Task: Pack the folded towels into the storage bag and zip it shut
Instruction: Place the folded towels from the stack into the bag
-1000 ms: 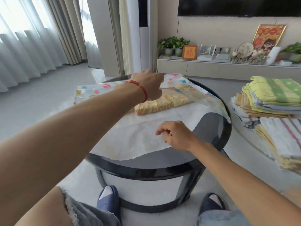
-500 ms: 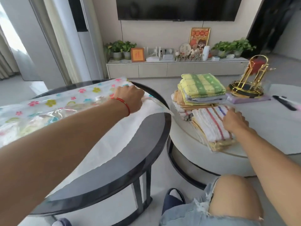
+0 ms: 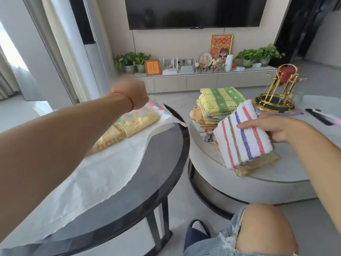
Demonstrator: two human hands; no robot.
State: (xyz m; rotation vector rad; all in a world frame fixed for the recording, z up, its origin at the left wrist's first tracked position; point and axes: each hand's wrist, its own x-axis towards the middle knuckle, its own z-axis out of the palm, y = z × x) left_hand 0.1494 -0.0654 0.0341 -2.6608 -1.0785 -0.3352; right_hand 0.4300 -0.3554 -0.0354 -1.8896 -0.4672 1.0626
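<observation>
The clear storage bag (image 3: pixel 103 174) with a flower print lies flat on the dark round table (image 3: pixel 162 183). A folded yellow towel (image 3: pixel 132 124) shows inside it. My left hand (image 3: pixel 136 93) grips the bag's upper flap at its far edge and holds it lifted. My right hand (image 3: pixel 273 128) holds a folded white towel (image 3: pixel 243 139) with red, blue and brown stripes, raised above the white round table (image 3: pixel 276 174). A stack of folded towels (image 3: pixel 219 106), topped by a yellow-green one, stands on that table, and a tan towel (image 3: pixel 258 163) lies under the lifted one.
A gold cup rack (image 3: pixel 276 97) stands at the back of the white table, with a black pen (image 3: pixel 317 115) to its right. A TV cabinet (image 3: pixel 193 82) with plants and frames lines the far wall. My bare knee (image 3: pixel 265 230) and a blue slipper (image 3: pixel 197 233) are below.
My right hand has picked the striped towel up off the pile and lifted it. My left hand has raised the bag's flap, and the view has shifted slightly left.
</observation>
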